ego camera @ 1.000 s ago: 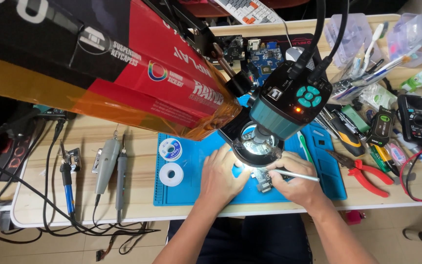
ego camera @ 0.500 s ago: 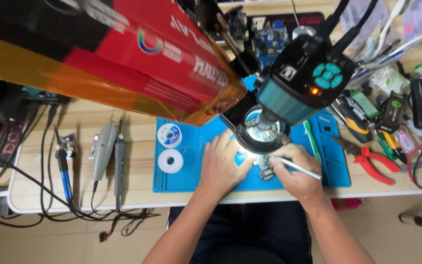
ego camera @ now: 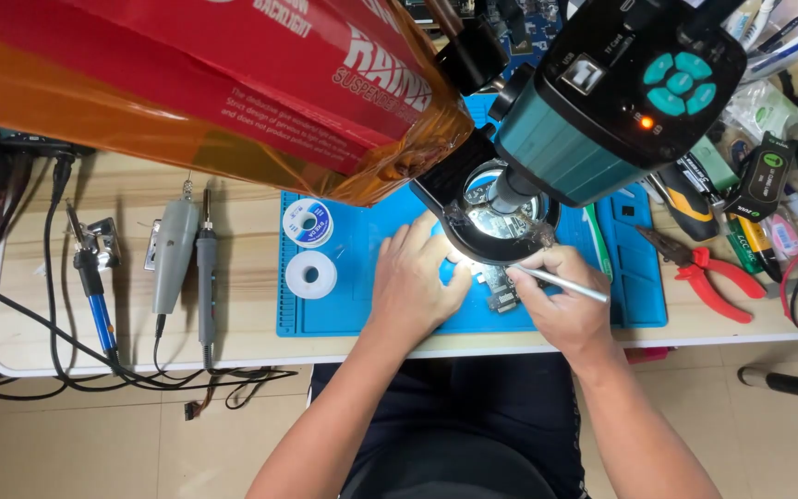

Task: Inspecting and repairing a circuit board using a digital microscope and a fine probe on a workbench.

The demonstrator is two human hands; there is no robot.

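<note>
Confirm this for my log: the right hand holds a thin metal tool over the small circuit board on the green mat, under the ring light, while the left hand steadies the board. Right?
Not quite: the mat is blue, not green, as the head view shows. The rest stands: the right hand holds the thin metal tool over the small circuit board under the ring light, while the left hand rests beside the board.

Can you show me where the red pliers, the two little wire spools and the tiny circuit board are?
red pliers (ego camera: 718, 282): head view, on a red handle.
wire spools (ego camera: 310, 274): head view, on the lower white spool.
circuit board (ego camera: 501, 296): head view, on its middle, between the hands.
</note>
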